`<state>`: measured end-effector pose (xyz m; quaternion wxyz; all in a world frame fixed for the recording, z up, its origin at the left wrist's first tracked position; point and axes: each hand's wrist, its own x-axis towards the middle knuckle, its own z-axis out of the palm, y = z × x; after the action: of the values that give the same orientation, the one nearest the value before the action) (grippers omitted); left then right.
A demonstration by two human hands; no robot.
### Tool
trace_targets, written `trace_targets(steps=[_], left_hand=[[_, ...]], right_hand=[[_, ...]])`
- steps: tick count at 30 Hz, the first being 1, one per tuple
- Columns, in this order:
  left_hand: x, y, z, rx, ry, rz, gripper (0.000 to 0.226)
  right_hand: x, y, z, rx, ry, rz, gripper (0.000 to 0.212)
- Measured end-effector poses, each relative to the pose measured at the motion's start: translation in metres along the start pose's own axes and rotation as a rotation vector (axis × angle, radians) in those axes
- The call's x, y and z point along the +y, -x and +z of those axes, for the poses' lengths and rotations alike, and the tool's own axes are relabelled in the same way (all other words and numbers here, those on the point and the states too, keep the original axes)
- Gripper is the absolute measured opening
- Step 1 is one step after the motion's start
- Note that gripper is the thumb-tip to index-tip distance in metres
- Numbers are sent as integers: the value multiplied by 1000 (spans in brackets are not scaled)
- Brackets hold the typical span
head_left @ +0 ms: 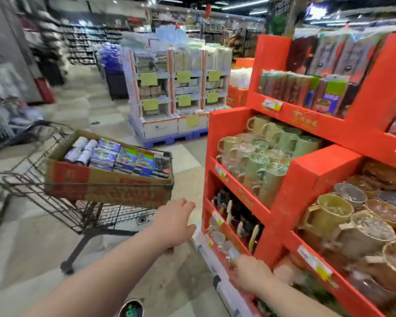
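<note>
My left hand (174, 221) reaches forward over the floor between a wire shopping cart (62, 202) and a red display stand (306, 177); its fingers look loosely extended and hold nothing. Lower down, my right hand (252, 272) is at the stand's bottom corner; it is blurred, so its grip is unclear. A cardboard box (105, 184) of wrapped packs (124, 157) sits in the cart.
The red stand holds green and beige mugs (261, 156), glass cups (361, 225) and boxed goods (329, 94). A white pallet display (176, 92) stands ahead across the aisle. Shelving lines the left wall. My shoe (132, 308) shows at the bottom.
</note>
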<state>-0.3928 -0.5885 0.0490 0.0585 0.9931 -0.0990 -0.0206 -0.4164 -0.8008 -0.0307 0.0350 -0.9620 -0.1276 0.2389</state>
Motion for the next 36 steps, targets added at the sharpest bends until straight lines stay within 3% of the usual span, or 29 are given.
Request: trace_targets(steps=[5, 12, 17, 23, 36], left_hand=[[-61, 43, 13, -70, 16, -172, 53], [-128, 74, 48, -209, 41, -371, 52], [-173, 59, 60, -274, 46, -472, 53], [-211, 14, 65, -346, 37, -536, 55], [-295, -69, 27, -209, 46, -638, 42]], right_hand=[[-67, -25, -1, -51, 71, -116, 35], [-153, -88, -63, 56, 111, -288, 35], [-204, -146, -120, 192, 111, -423, 36], [-242, -220, -180, 238, 109, -530, 36], [-267, -330, -161, 9, 203, -591, 43]])
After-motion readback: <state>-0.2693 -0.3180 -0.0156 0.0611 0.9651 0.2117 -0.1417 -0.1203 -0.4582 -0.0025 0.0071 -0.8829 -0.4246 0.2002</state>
